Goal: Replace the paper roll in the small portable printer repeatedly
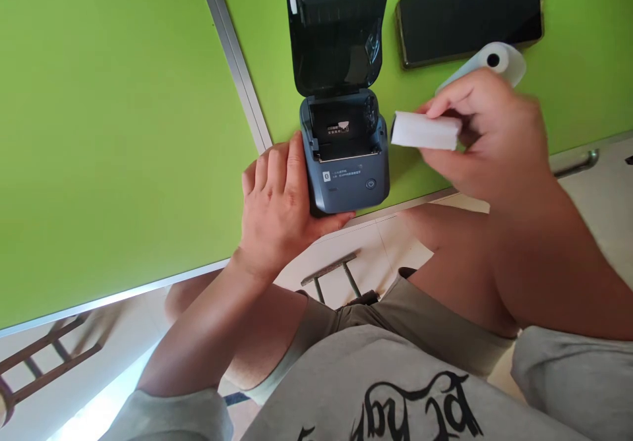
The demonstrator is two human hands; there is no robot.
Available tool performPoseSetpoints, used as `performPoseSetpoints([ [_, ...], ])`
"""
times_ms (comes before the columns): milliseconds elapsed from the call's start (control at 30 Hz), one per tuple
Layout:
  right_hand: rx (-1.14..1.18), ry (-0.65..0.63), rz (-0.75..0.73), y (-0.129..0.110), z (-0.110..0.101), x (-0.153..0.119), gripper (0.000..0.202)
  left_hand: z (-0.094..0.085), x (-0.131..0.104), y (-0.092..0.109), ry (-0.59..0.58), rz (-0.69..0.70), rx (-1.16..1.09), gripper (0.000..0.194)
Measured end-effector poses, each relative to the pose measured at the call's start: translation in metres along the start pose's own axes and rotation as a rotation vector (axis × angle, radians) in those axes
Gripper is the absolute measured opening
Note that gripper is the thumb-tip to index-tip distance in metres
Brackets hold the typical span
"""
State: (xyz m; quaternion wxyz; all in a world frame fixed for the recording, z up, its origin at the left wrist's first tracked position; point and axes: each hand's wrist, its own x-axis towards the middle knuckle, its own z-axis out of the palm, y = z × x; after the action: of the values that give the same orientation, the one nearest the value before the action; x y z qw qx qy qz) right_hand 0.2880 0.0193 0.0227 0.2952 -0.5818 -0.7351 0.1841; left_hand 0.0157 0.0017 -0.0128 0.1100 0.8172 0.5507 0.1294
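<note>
A dark blue-grey label printer (pixel 346 187) stands near the table's front edge with its black lid (pixel 339 39) raised. Its paper compartment is exposed, with a small printed label inside. My left hand (pixel 279 197) is closed around the printer's left side, thumb along the front. To the right of the printer, my right hand (pixel 487 138) pinches a small white paper roll (pixel 426 131) between thumb and fingers. That roll is apart from the printer, its left end dark. Behind my right hand lies a larger white roll (pixel 509 62) with a dark core hole, partly hidden.
A smartphone (pixel 469 19) with a black screen lies at the back right. The green tabletop (pixel 109 131) is crossed by a metal strip (pixel 235 58) left of the printer. Below the table edge are my legs and a stool-like frame (pixel 331 269).
</note>
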Motion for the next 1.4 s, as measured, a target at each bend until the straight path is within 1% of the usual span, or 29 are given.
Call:
performPoseSetpoints([
  [100, 0.467, 0.136, 0.125, -0.004, 0.01, 0.002, 0.014, 0.0, 0.0, 0.0, 0.014, -0.004, 0.015, 0.129],
  [167, 0.734, 0.168, 0.213, -0.007, 0.016, 0.008, 0.015, 0.0, 0.0, 0.0, 0.018, -0.005, 0.016, 0.128],
  [200, 0.819, 0.172, 0.241, -0.007, 0.019, 0.012, 0.021, 0.0, 0.0, 0.0, 0.016, -0.005, 0.014, 0.127],
  [267, 0.897, 0.179, 0.263, -0.009, 0.024, 0.019, 0.035, 0.0, 0.0, 0.0, 0.012, -0.003, 0.011, 0.127],
  [333, 0.894, 0.207, 0.24, -0.011, 0.028, 0.024, 0.041, 0.0, 0.0, 0.0, 0.01, -0.003, 0.011, 0.127],
  [433, 0.802, 0.266, 0.101, -0.017, 0.032, 0.027, 0.031, -0.001, 0.001, 0.002, 0.013, -0.005, 0.012, 0.128],
  [500, 0.644, 0.264, -0.026, -0.024, 0.034, 0.026, 0.025, -0.001, 0.001, 0.003, 0.012, -0.003, 0.013, 0.128],
  [567, 0.432, 0.209, -0.099, -0.032, 0.037, 0.025, 0.021, -0.002, 0.001, 0.004, 0.008, 0.0, 0.009, 0.126],
  [633, 0.252, 0.116, -0.107, -0.038, 0.039, 0.026, 0.016, -0.003, 0.0, 0.003, 0.003, 0.008, -0.001, 0.122],
  [700, 0.117, 0.043, -0.077, -0.041, 0.04, 0.028, 0.011, -0.003, 0.0, 0.002, -0.002, 0.019, -0.013, 0.119],
  [767, 0.025, 0.003, -0.038, -0.039, 0.041, 0.031, 0.007, -0.004, -0.001, 0.0, -0.002, 0.037, -0.022, 0.117],
  [800, 0.004, 0.006, -0.039, -0.035, 0.042, 0.033, 0.006, -0.004, -0.002, 0.0, 0.002, 0.047, -0.022, 0.116],
  [867, 0.029, 0.048, -0.113, -0.026, 0.043, 0.036, 0.007, -0.004, -0.002, -0.001, 0.018, 0.069, -0.015, 0.115],
  [967, 0.149, 0.119, -0.299, -0.011, 0.046, 0.04, 0.009, -0.004, -0.002, -0.002, 0.031, 0.084, -0.006, 0.114],
  [1033, 0.205, 0.116, -0.354, -0.006, 0.048, 0.042, 0.009, -0.004, -0.002, -0.002, 0.032, 0.093, -0.008, 0.113],
  [1100, 0.241, 0.117, -0.354, -0.005, 0.049, 0.042, 0.01, -0.004, -0.002, -0.002, 0.041, 0.106, -0.01, 0.114],
  [1267, 0.308, 0.138, -0.298, -0.008, 0.054, 0.04, 0.009, -0.003, -0.003, -0.004, 0.045, 0.113, -0.013, 0.114],
  [1333, 0.339, 0.12, -0.293, -0.008, 0.054, 0.039, 0.007, -0.002, -0.004, -0.004, 0.063, 0.125, -0.01, 0.114],
  [1400, 0.375, 0.051, -0.29, -0.007, 0.05, 0.038, 0.006, -0.001, -0.004, -0.005, 0.09, 0.144, -0.017, 0.114],
])
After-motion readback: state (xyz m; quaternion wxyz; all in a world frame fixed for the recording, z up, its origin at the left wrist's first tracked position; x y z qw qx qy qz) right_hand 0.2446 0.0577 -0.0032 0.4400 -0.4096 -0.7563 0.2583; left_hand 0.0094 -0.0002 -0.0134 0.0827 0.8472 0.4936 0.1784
